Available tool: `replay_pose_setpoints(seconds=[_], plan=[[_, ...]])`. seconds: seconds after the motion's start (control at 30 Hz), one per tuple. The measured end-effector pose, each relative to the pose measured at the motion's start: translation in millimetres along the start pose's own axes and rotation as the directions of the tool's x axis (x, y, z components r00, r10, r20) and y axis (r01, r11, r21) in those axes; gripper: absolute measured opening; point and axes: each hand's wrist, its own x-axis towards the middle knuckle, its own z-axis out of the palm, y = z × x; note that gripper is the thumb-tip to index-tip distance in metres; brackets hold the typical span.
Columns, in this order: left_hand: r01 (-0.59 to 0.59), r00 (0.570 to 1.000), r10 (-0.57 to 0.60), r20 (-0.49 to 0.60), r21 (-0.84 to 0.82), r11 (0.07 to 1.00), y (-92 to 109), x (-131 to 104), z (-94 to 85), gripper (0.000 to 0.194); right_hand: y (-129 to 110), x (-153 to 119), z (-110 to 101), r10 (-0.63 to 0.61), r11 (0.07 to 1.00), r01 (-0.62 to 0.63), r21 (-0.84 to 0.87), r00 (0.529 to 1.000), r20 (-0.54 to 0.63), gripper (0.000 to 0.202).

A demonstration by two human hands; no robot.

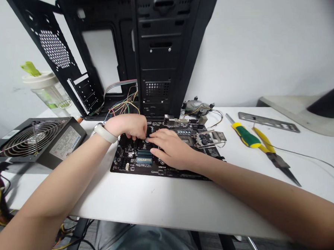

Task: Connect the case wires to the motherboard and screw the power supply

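Observation:
A black motherboard (143, 171) lies flat on the white table, with a blue GIGABYTE heatsink (144, 159) near its front edge. My left hand (128, 126), with a white-banded watch at the wrist, bends down over the rear left part of the board. Its fingers are curled closed at the surface, and whatever they hold is hidden. My right hand (169, 145) rests on the middle of the board, fingers stretched towards the left fingertips and thumb apart. To its right, the CPU socket's metal lever frame (211, 138) stands raised.
Behind the board towers an open black computer case (163, 58) with loose wires. At left sit a power supply (64, 141) and a lidded cup (46, 90). A cooler fan (196, 106), screwdriver (246, 135), pliers (278, 162) and metal I/O plate (267, 122) lie to the right.

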Motion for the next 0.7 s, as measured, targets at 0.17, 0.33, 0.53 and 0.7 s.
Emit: replay_pose_setpoints(seconds=[0.17, 0.33, 0.53, 0.7], plan=[[-0.009, 1.000, 0.009, 0.015, 0.003, 1.000, 1.9, 0.4, -1.6, 0.026, 0.1, 0.0, 0.3, -0.002, 1.000, 0.002, 0.000, 1.000, -0.003, 0.046], [0.024, 0.999, -0.025, 0.043, 0.016, 1.000, 4.7, 3.7, -3.2, 0.028, 0.6, 0.3, 0.5, -0.008, 1.000, 0.008, -0.007, 1.000, -0.008, 0.045], [0.051, 0.996, -0.052, 0.077, 0.017, 0.999, 4.6, 9.3, -4.2, 0.032, 0.0, -0.7, -0.2, -0.003, 1.000, 0.003, -0.011, 1.000, -0.016, 0.044], [0.054, 0.997, -0.056, 0.059, 0.036, 0.998, 4.5, 9.2, -4.0, 0.030, -2.1, -1.2, -1.8, 0.036, 0.999, -0.036, -0.003, 0.999, -0.026, 0.043]])
